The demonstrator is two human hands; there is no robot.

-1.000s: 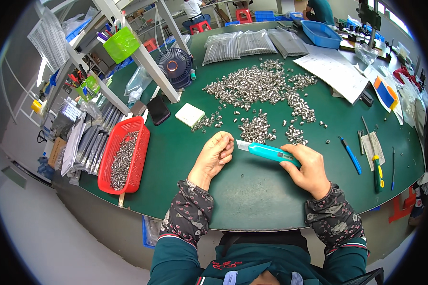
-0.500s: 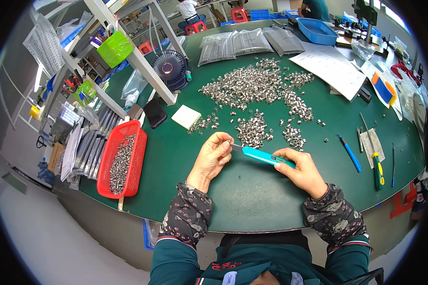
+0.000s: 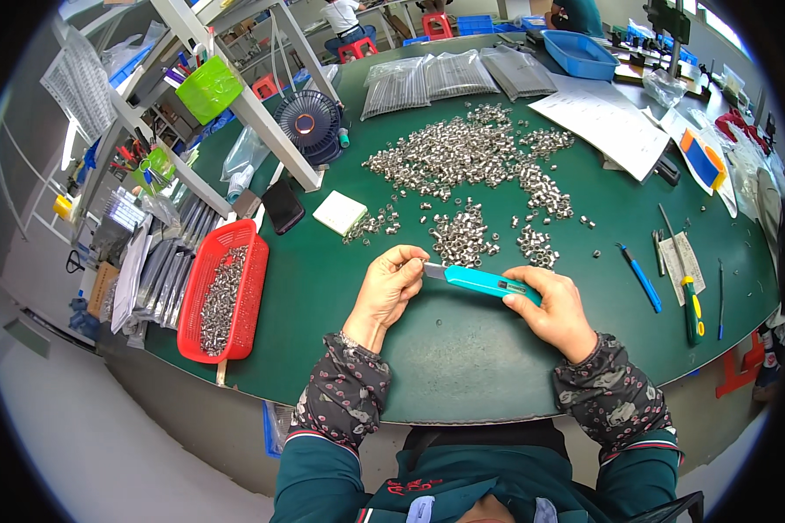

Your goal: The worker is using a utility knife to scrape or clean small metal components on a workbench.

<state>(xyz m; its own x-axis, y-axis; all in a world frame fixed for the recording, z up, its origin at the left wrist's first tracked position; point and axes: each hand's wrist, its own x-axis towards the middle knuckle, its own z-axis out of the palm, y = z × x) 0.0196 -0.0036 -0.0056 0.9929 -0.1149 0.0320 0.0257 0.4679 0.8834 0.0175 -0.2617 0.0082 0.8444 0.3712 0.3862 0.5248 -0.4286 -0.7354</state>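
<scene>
My right hand (image 3: 556, 305) wraps the handle end of the teal utility knife (image 3: 478, 281), thumb along the near side, fingers folded over the far side. My landmark is the small heap of metal rings (image 3: 462, 237) on the green table: the knife lies on my side of it, just short of its near edge. The knife's long axis runs from left to right at a slant, the blade (image 3: 433, 271) pointing left and a little away from me, the handle end closer to my body. My left hand (image 3: 390, 289) is to the near left of the heap, thumb and forefinger pressed together at the blade's end; whether they pinch a ring, and whether steel touches skin, I cannot tell. So the right hand has the handle, and the left is nearer the blade. The red basket (image 3: 252, 296) stands left of the heap, well apart.
</scene>
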